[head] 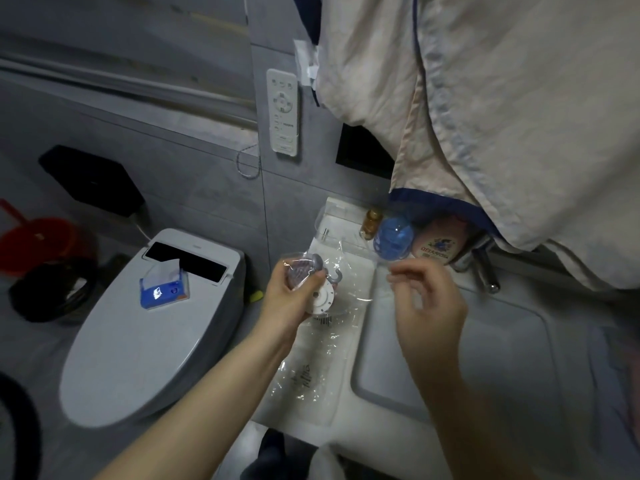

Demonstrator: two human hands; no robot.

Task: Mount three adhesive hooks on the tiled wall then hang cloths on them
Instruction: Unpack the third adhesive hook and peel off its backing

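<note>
So the left hand has its fingers curled round a little bunch of hooks, partly wrapped in clear plastic, gripping them from the left side. A white round disc faces out toward the right and slightly down, and a small grey hook curl pokes out just right of the fingertips, its open bend turned upward. The bunch's long axis looks like it runs from the upper left down to the lower right, away from the palm. The right hand is just across from it, apart, fingers loosely bent with the thumb and forefinger tips close together; can't tell if they're pinching a bit of the plastic wrap or nothing at all. The hooks lie left of those fingertips, so I'd guess the right hand is the one to pull a hook free. All this hovers over the left edge of the sink, where more empty wrap lies. The tiled wall is beyond, no hook on it that I can see, and a pale cloth hangs at upper right.
</note>
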